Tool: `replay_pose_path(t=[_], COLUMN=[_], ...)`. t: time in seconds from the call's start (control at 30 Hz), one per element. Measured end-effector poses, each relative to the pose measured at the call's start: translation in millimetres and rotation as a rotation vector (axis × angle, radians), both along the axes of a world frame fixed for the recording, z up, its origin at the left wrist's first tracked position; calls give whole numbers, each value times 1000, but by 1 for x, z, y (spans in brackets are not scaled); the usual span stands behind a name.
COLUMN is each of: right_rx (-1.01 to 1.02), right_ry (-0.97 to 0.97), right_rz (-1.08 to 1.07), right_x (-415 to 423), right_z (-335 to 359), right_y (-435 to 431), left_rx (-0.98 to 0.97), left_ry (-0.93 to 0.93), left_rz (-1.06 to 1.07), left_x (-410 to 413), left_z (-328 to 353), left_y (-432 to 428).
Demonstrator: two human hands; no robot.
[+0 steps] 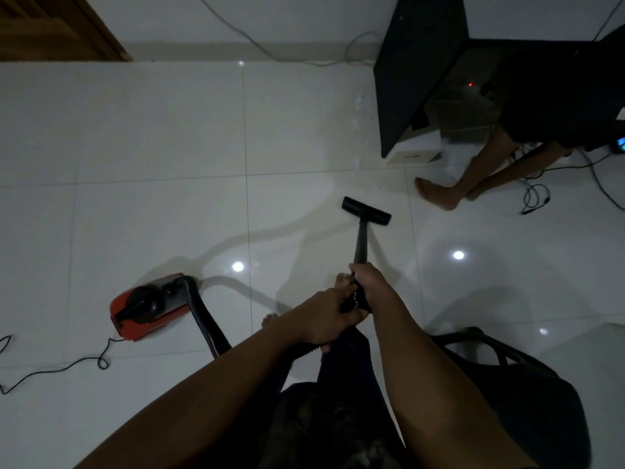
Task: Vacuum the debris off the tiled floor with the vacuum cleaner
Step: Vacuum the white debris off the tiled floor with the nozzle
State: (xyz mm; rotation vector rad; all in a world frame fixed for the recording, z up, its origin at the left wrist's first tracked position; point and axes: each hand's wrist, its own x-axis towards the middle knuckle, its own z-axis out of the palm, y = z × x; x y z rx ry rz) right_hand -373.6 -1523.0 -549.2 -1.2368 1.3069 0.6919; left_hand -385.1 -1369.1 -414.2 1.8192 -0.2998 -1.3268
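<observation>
A red and black vacuum cleaner body (145,308) sits on the white tiled floor (152,164) at the left. Its black hose (209,328) runs from the body toward me. My right hand (370,282) grips the black wand (360,242) near its upper end. My left hand (326,314) grips the ribbed hose end just below it. The black floor nozzle (366,211) rests flat on the tiles ahead of me. Pale specks of debris (356,106) lie scattered beyond the nozzle, near the dark cabinet.
A dark cabinet (416,76) stands at the back right. Another person's bare legs and feet (439,191) are beside it, among cables (536,198). The vacuum's power cord (67,365) trails left. A black chair (527,384) is at my right. A wooden door (50,25) is at top left.
</observation>
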Motion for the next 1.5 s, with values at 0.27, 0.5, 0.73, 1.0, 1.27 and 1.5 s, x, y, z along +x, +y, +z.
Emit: replay_pose_path(t=[0.27, 0.5, 0.73, 1.0, 1.27, 1.5], right_rx=[59, 110, 105, 56, 47, 52], right_ry=[-40, -62, -81, -77, -77, -82], right_rz=[104, 155, 197, 187, 133, 105], right_x=[52, 116, 181, 263, 330, 372], right_z=[4, -5, -7, -12, -15, -18], right_y=[-68, -112, -120, -120, -113, -109], left_rx=[28, 38, 59, 37, 23, 65], left_ry=[9, -33, -78, -104, -86, -86], left_rz=[71, 158, 204, 211, 187, 143], left_x=[38, 85, 141, 224, 295, 335], left_z=[3, -8, -14, -22, -31, -54], left_y=[-79, -129, -139, -139, -131, -128])
